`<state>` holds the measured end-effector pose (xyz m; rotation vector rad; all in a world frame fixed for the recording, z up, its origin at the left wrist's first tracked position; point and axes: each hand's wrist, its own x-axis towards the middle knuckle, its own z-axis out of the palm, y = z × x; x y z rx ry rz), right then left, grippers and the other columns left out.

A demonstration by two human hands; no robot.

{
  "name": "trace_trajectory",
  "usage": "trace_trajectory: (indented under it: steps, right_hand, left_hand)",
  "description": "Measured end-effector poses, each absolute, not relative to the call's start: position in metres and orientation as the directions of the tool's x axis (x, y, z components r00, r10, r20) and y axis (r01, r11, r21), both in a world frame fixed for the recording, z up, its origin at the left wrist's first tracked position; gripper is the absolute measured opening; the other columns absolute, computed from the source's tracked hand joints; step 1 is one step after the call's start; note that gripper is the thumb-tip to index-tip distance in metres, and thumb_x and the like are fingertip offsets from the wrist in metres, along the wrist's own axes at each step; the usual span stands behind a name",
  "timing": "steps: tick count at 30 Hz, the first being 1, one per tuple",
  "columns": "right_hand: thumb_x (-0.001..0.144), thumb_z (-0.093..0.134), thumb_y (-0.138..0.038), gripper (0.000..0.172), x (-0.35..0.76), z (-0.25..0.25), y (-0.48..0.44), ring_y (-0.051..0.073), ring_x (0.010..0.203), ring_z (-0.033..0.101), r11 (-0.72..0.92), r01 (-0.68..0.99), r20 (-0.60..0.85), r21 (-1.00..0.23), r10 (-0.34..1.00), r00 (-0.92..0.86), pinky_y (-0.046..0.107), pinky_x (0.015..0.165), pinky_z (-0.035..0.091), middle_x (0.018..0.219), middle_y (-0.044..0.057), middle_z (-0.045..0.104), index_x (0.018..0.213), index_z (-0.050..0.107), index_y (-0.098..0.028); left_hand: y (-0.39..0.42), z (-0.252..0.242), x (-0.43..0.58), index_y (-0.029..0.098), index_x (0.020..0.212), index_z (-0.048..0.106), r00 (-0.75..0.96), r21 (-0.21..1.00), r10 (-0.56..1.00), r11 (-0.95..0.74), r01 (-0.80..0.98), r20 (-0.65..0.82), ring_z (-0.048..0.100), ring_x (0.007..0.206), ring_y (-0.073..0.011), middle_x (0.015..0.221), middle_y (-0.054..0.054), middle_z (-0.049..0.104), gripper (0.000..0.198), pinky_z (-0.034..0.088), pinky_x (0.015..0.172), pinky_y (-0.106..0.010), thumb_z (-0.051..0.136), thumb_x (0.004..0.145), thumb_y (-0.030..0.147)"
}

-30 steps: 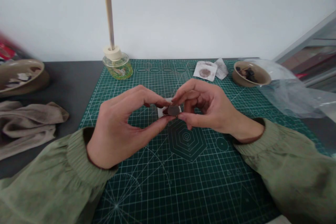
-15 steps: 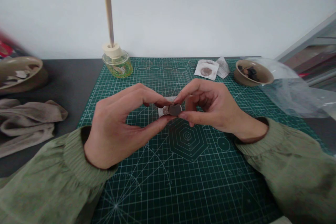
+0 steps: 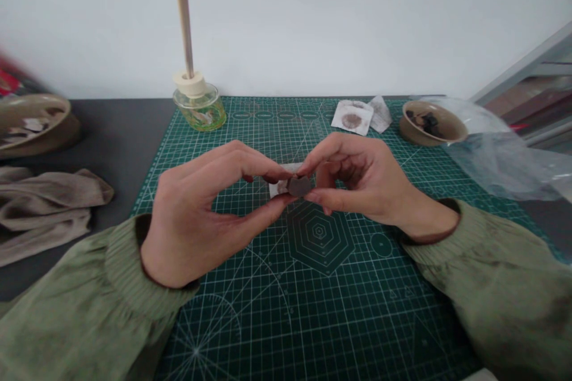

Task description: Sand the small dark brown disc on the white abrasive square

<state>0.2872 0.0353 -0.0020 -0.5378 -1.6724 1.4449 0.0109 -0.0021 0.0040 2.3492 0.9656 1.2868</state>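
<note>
— Is the dark disc (image 3: 298, 186) being released by the hands?

— No, it is being pinched by the left hand (image 3: 192, 217) and right hand (image 3: 361, 181), just above a white paper (image 3: 277, 189) on the cutting mat (image 3: 379, 309).

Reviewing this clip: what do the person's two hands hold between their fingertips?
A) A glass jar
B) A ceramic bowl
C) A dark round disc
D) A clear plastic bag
C: the dark round disc is pinched between the fingertips of the left hand and the right hand, over a piece of white paper.
</note>
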Motion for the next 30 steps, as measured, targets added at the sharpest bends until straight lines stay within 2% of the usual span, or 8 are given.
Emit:
trace_trajectory:
  steps: [6, 9, 13, 18, 23, 30]
  right_hand:
    - [0.093, 0.118, -0.024, 0.035, 0.2889, -0.0027, 0.0356, 0.013, 0.061, 0.075, 0.249, -0.175, 0.304, -0.953, 0.766, -0.567, 0.023, 0.053, 0.054, 0.082, -0.002, 0.086, 0.117, 0.094, -0.02]
    - [0.091, 0.12, -0.024, 0.037, 0.289, -0.0033, 0.0358, 0.013, 0.06, 0.074, 0.243, -0.179, 0.302, -0.953, 0.766, -0.568, 0.023, 0.052, 0.054, 0.084, -0.001, 0.087, 0.117, 0.095, -0.02]
    - [0.094, 0.118, -0.025, 0.031, 0.2882, -0.0024, 0.0345, 0.013, 0.06, 0.076, 0.227, -0.192, 0.296, -0.955, 0.774, -0.56, 0.024, 0.052, 0.056, 0.091, 0.001, 0.091, 0.116, 0.096, -0.021]
    - [0.091, 0.119, -0.029, 0.036, 0.2882, 0.0006, 0.0328, 0.013, 0.06, 0.071, 0.241, -0.121, 0.267, -0.963, 0.789, -0.553, 0.026, 0.052, 0.05, 0.081, -0.002, 0.084, 0.115, 0.094, -0.021]
    - [0.088, 0.118, -0.018, 0.038, 0.2878, 0.0012, 0.0339, 0.012, 0.062, 0.071, 0.226, -0.187, 0.293, -0.956, 0.77, -0.566, 0.025, 0.053, 0.05, 0.087, -0.003, 0.087, 0.116, 0.093, -0.022]
    - [0.09, 0.12, -0.028, 0.037, 0.2875, 0.0015, 0.0341, 0.014, 0.059, 0.07, 0.235, -0.144, 0.275, -0.961, 0.778, -0.564, 0.027, 0.051, 0.05, 0.08, -0.003, 0.083, 0.114, 0.094, -0.021]
  left_hand:
    - [-0.003, 0.0038, 0.0117, 0.039, 0.125, 0.078, 0.372, 0.53, 0.681, -0.729, 0.434, 0.631, 0.091, 0.101, -0.0232, 0.118, 0.006, 0.094, 0.018, 0.074, 0.087, -0.047, 0.088, 0.118, 0.026]
    - [-0.0037, 0.0046, 0.0119, 0.04, 0.125, 0.079, 0.373, 0.528, 0.677, -0.732, 0.431, 0.634, 0.091, 0.1, -0.0236, 0.117, 0.006, 0.094, 0.016, 0.075, 0.087, -0.048, 0.088, 0.118, 0.028]
    - [-0.004, 0.0061, 0.0117, 0.041, 0.123, 0.082, 0.375, 0.524, 0.68, -0.728, 0.441, 0.63, 0.091, 0.099, -0.0237, 0.115, 0.007, 0.094, 0.015, 0.075, 0.087, -0.048, 0.088, 0.117, 0.03]
    - [-0.0038, 0.0055, 0.012, 0.044, 0.124, 0.086, 0.364, 0.523, 0.694, -0.713, 0.466, 0.622, 0.091, 0.097, -0.0239, 0.115, 0.007, 0.094, 0.014, 0.075, 0.09, -0.049, 0.087, 0.118, 0.032]
    - [0.0002, 0.0034, 0.0111, 0.041, 0.124, 0.083, 0.368, 0.515, 0.671, -0.735, 0.441, 0.644, 0.09, 0.096, -0.0236, 0.113, 0.007, 0.094, 0.013, 0.073, 0.084, -0.048, 0.088, 0.117, 0.031]
    - [-0.001, 0.0051, 0.0117, 0.043, 0.123, 0.085, 0.37, 0.528, 0.674, -0.734, 0.427, 0.639, 0.092, 0.101, -0.0236, 0.115, 0.008, 0.094, 0.014, 0.075, 0.086, -0.048, 0.09, 0.117, 0.031]
